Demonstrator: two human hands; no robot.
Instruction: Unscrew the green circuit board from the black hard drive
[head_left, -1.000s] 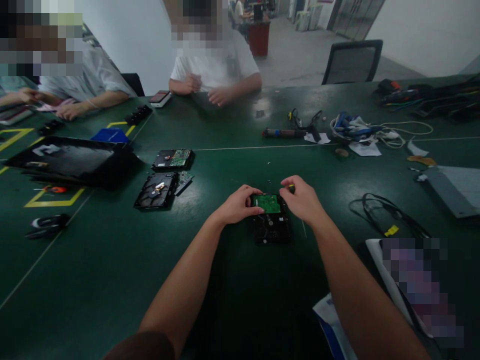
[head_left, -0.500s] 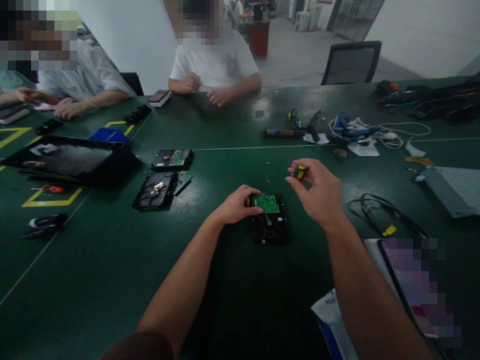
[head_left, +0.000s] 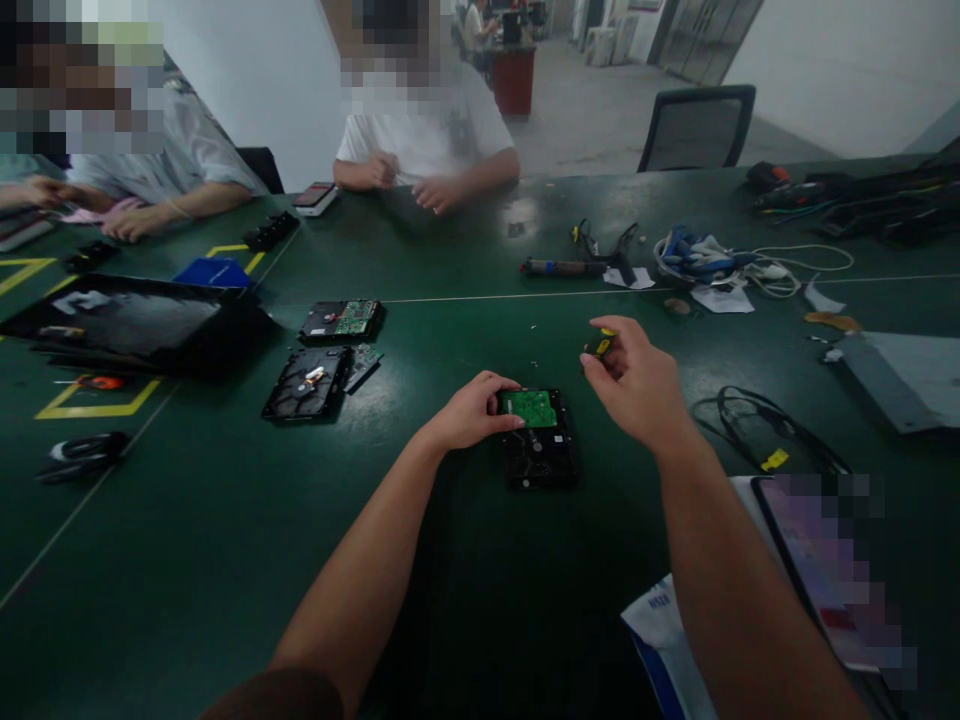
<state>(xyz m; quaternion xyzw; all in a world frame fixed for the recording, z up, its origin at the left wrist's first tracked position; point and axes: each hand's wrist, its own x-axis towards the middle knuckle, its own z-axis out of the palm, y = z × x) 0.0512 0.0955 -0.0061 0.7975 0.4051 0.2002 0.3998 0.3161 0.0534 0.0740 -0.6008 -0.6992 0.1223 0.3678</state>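
Note:
A black hard drive [head_left: 538,460] lies on the green table with its green circuit board [head_left: 534,408] facing up. My left hand [head_left: 480,408] grips the drive's upper left side, thumb resting on the board. Up and to the right of the drive, my right hand [head_left: 634,385] holds a small screwdriver [head_left: 602,344] with a black and yellow handle between thumb and fingers. Its shaft is hard to make out, and the tool is apart from the drive. A few tiny bright bits, perhaps screws, lie just beyond the drive.
Two more hard drives [head_left: 307,384] lie to the left, beside a loose circuit board [head_left: 364,366]. A black tray [head_left: 142,320] stands further left. Cables [head_left: 772,430], a grey metal box [head_left: 900,375] and a tablet-like screen [head_left: 810,560] are at right. Co-workers [head_left: 427,140] sit across the table.
My right hand has shifted slightly, and the screwdriver sits at a somewhat different angle in its fingers. My left hand keeps its hold on the hard drive. The whole view has moved a little.

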